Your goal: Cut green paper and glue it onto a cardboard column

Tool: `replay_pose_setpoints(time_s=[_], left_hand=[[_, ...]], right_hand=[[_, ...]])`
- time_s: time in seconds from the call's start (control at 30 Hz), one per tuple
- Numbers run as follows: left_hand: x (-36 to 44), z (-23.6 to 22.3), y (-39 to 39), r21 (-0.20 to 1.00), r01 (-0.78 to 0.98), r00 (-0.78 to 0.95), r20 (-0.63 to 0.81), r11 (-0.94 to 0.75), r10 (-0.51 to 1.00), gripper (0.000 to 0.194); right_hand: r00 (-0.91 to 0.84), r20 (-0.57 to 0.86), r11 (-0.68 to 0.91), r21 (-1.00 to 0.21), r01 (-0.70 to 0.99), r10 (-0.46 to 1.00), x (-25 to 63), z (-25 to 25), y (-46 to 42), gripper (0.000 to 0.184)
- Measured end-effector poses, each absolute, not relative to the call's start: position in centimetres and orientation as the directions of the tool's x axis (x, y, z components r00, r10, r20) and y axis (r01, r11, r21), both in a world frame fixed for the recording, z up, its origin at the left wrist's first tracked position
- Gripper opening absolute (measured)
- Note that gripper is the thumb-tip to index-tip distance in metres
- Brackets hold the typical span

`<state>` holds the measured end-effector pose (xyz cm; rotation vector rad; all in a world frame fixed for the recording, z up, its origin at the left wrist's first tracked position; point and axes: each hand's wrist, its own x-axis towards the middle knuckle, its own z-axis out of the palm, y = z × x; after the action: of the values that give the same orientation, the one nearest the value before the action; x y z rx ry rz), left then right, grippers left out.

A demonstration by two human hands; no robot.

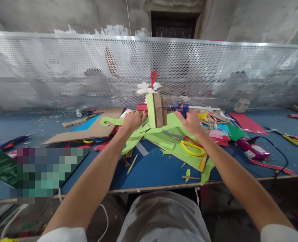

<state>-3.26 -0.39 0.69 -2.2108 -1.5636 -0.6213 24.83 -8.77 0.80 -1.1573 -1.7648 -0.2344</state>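
My right hand (191,121) is closed around a blue glue gun (177,107), whose nozzle points left at a small upright cardboard block (159,110) faced with light green paper. My left hand (134,120) is closed, resting on the light green paper sheet (141,132) just left of the block; what its fingers pinch is hidden. Yellow-handled scissors (189,145) lie on green paper below my right wrist.
The blue table (154,168) is strewn with cardboard sheets (88,129), coloured paper scraps (227,132) and a pink-white device (253,149) with a black cable. A perforated metal screen (63,67) runs behind. A second glue gun (13,141) lies far left.
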Motion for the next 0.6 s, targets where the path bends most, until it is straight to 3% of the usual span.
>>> replay_pose_setpoints(time_s=[0.2,0.33,0.5,0.6], left_hand=[[-3.32,0.63,-0.35,-0.022,0.943,0.288,0.553,-0.332,0.782,0.064],[-3.45,0.52,-0.15,-0.017,0.952,0.263,0.562,-0.307,0.784,0.066],[-3.55,0.54,-0.14,-0.026,0.951,0.270,0.558,-0.309,0.784,0.066],[-3.61,0.56,-0.11,-0.017,0.955,0.255,0.557,-0.296,0.791,0.066]], right_hand=[[-0.196,0.759,0.579,-0.276,0.767,0.621,24.69,0.83,-8.94,0.059],[-0.127,0.779,0.549,-0.306,0.778,0.614,24.69,0.80,-8.88,0.060],[-0.208,0.751,0.590,-0.283,0.756,0.627,24.86,0.63,-8.71,0.056],[-0.152,0.764,0.571,-0.319,0.757,0.627,24.90,0.68,-8.90,0.057]])
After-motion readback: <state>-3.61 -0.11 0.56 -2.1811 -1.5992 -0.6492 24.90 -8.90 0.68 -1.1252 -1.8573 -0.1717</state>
